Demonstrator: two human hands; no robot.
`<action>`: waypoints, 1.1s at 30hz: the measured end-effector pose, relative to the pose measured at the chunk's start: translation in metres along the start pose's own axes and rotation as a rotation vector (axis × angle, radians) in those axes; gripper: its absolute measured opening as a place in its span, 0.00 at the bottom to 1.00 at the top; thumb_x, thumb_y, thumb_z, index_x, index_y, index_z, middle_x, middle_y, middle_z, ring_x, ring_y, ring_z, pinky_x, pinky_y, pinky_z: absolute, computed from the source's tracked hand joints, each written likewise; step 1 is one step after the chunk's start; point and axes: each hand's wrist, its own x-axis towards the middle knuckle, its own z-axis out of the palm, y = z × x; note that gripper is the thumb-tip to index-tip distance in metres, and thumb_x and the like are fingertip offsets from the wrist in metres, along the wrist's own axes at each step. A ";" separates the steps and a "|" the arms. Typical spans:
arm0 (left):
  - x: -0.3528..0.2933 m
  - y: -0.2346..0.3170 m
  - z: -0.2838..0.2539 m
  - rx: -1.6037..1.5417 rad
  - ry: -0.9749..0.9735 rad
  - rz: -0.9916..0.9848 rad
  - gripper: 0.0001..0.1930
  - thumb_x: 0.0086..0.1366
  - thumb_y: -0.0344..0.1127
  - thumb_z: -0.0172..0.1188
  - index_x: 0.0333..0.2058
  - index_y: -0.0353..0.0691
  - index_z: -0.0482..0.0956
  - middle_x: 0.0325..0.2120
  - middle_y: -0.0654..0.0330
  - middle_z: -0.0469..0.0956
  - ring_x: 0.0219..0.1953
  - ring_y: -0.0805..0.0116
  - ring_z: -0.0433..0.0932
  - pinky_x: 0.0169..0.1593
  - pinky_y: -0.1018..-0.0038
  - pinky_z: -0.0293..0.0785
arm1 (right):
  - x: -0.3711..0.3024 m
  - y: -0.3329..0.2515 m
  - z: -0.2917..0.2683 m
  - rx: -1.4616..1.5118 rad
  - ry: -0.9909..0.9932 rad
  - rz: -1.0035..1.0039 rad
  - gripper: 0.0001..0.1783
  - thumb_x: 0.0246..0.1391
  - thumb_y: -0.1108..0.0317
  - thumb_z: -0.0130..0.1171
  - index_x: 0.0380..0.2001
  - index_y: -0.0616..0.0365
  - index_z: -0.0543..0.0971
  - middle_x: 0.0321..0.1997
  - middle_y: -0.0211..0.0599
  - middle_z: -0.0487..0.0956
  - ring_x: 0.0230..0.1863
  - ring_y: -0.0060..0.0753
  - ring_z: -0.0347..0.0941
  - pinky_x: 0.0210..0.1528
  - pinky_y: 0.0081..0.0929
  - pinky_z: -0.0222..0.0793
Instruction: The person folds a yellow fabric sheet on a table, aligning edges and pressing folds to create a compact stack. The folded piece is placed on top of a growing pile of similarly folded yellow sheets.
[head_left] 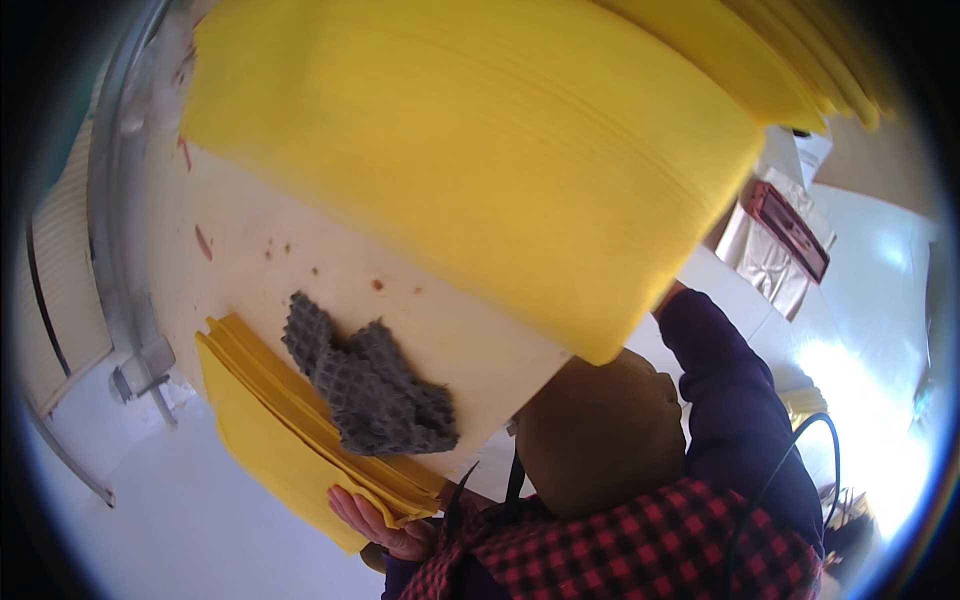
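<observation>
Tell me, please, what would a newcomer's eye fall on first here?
The large yellow sheet across the top would probably come first. Below it, a crumpled dark grey cloth lies on the pale table, beside a stack of yellow sheets at lower left, touched by the left hand.

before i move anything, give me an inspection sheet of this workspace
Surface: pale cream table with brown spots and thin reddish scraps
Job's things: large flat yellow sheet above the table; stack of layered yellow sheets at the near edge
Clutter: crumpled dark grey waffle-textured cloth by the stack
Hands: left hand touches the stack, grip unclear; right hand mostly hidden by the large sheet
Cables: thin black looped cable near the dark purple right sleeve
Surroundings: grey metal rail at left; reddish framed rectangular object at right
</observation>
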 end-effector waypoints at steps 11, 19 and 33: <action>0.006 0.005 0.000 -0.065 0.024 -0.009 0.34 0.73 0.55 0.34 0.65 0.32 0.56 0.65 0.39 0.55 0.67 0.41 0.54 0.68 0.48 0.48 | 0.041 0.014 0.065 -0.046 0.162 -0.021 0.49 0.30 0.58 0.76 0.58 0.55 0.64 0.59 0.37 0.65 0.64 0.42 0.59 0.66 0.38 0.56; 0.006 0.008 -0.001 -0.089 0.016 -0.032 0.33 0.73 0.54 0.35 0.66 0.33 0.55 0.66 0.39 0.53 0.67 0.42 0.53 0.68 0.49 0.48 | 0.051 0.024 0.087 -0.129 0.213 -0.004 0.47 0.29 0.62 0.76 0.57 0.51 0.66 0.59 0.35 0.66 0.64 0.41 0.59 0.65 0.37 0.58; 0.007 0.007 0.003 -0.093 0.048 -0.034 0.34 0.72 0.57 0.36 0.65 0.35 0.57 0.66 0.40 0.54 0.67 0.42 0.54 0.67 0.49 0.49 | -0.009 0.026 0.033 -0.014 0.205 0.152 0.54 0.30 0.52 0.78 0.62 0.49 0.62 0.61 0.32 0.65 0.64 0.38 0.58 0.66 0.38 0.55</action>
